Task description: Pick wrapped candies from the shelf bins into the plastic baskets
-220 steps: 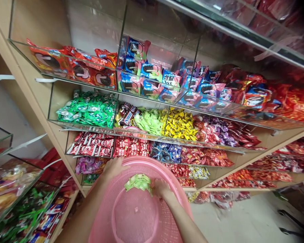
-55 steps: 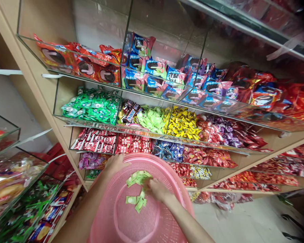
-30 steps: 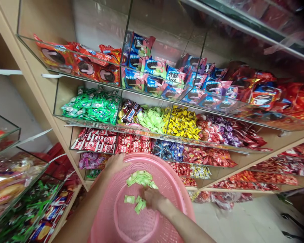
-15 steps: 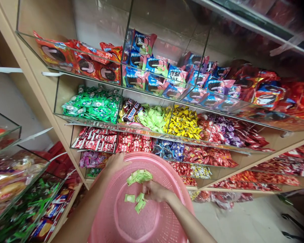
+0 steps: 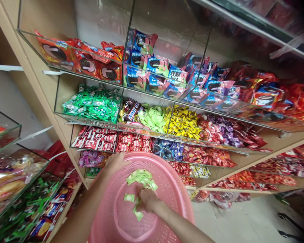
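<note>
My left hand (image 5: 116,162) is wrapped round the far left rim of a round pink plastic basket (image 5: 186,199) with perforated sides. Inside the basket, my right hand (image 5: 149,199) is reaching down with its fingers curled together at some small green-wrapped candies (image 5: 137,214). A loose pile of the same green candies (image 5: 139,177) lies beyond the knuckles, against the far inner wall. One flat green packet (image 5: 129,197) rests by itself left of the fingers. The fingertips are partly hidden by the hand, so how many candies they hold does not show.
Glass-fronted shelves hold green packets (image 5: 93,104), light green candies (image 5: 153,118), yellow candies (image 5: 184,123) and blue cookie packs (image 5: 155,65). At the left stands another shelf with wrapped bread (image 5: 11,189). Pale floor (image 5: 233,222) lies to the right.
My right hand has moved down and slightly nearer from the green pile to the candies at the basket's middle. More green packets show spread at the pile's right. My left hand stays on the rim.
</note>
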### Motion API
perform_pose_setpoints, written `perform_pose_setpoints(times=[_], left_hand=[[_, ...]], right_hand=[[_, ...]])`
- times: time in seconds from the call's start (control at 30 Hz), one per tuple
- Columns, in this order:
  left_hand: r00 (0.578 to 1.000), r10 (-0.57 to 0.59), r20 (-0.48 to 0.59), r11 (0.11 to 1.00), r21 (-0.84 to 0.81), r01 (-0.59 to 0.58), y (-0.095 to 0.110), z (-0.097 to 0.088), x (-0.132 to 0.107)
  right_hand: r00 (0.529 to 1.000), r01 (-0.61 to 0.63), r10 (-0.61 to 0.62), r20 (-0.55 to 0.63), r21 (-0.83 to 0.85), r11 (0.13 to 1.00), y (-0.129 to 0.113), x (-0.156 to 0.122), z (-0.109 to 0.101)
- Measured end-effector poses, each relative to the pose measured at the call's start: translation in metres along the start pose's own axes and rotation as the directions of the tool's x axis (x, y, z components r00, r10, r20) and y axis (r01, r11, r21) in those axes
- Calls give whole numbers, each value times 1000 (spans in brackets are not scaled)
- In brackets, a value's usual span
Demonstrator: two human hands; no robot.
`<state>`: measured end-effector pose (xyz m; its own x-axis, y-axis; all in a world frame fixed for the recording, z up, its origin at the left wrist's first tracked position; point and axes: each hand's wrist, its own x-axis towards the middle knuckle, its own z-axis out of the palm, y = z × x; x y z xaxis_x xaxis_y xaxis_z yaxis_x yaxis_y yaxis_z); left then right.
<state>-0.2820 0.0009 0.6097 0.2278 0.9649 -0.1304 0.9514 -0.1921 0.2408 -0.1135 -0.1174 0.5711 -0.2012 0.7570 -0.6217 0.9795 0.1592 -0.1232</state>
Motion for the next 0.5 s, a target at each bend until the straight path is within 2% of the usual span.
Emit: perform_pose_setpoints(times=[0.07,0.2,0.3,0.4,0.43,0.5], left_hand=[[1000,8,-10,1000,-1,-8,-1,1,0],[1000,17,-16,1000,-4,-17,-1,1,0],[1000,20,-12,1000,-6,-21,-1,1,0],[1000,20,-3,1000,-11,-20,-1,1,0],[1000,17,3,1000,-10,-17,-1,1,1],[1000,7,13,1000,-4,-7,-1,2,1]], right_hand=[[1000,5,-6,13,12,1000,1,0,2],[998,46,-45,-33,15,999,-2,-7,3],[984,162,-163,-79,-18,987,-8,-14,5],[953,294,-295,-69,-29,955,-11,-17,6],[949,310,-311,-58,-12,951,-10,-18,5],[964,265,-260,-58,100,959,-3,-17,0]])
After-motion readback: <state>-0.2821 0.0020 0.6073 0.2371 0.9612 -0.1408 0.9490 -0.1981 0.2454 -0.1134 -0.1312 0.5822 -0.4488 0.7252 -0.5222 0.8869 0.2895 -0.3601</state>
